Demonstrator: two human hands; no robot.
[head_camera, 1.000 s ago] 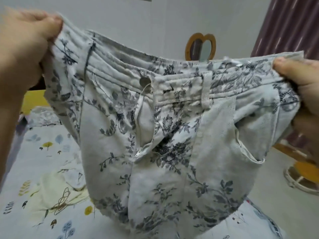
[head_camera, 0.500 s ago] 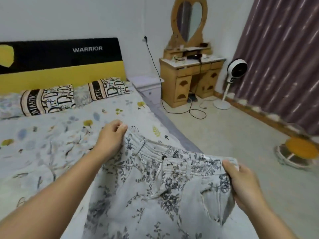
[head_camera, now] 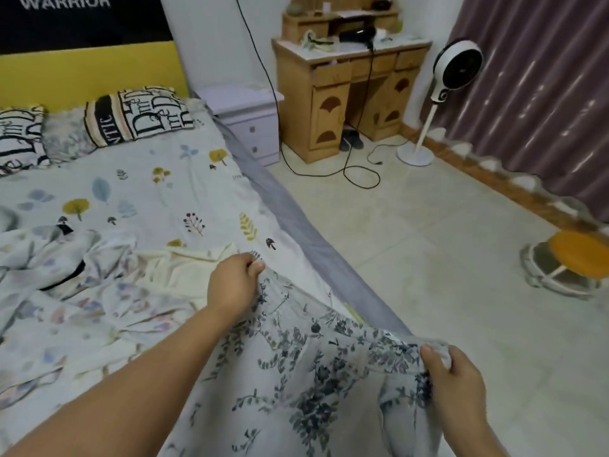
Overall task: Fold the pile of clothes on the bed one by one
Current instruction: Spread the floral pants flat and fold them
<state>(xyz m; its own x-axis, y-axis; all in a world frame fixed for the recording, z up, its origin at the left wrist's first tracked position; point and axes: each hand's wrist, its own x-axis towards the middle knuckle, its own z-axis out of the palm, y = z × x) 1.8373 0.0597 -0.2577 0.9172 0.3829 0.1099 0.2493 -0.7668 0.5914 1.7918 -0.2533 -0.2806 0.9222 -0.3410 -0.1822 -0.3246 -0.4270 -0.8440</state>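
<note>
**bedfolder22:** So what's changed in the last second? The pale grey cotton shorts with the dark floral print [head_camera: 316, 367] were being held up right in front of the camera, waistband stretched wide, the whole room blocked out. Now they've been brought down low over the near right edge of the bed with the leaf-patterned white sheet [head_camera: 171, 192], and most of the fabric seems to be resting on the sheet.

**lint_trap:** And the hands?

**bedfolder22:** One end of the waistband is pinched by the left hand [head_camera: 235, 285], thumb on top, fingers curled underneath, out over the mattress. The other end is gripped by the right hand [head_camera: 456, 384], fingers wrapped round the bunched cloth, close to the body at the bed's edge. The band is pulled fairly taut between them.

**lint_trap:** So shaking out is done, laying flat is underway?

**bedfolder22:** That's how it's read here (a guess, mind). No fold has been made yet. A rumpled heap of pale floral and cream clothes [head_camera: 99, 285] is seen just left of the shorts, so plenty is left.

**lint_trap:** The right end is very near the mattress edge. A slide toward the floor could be risked.
</note>
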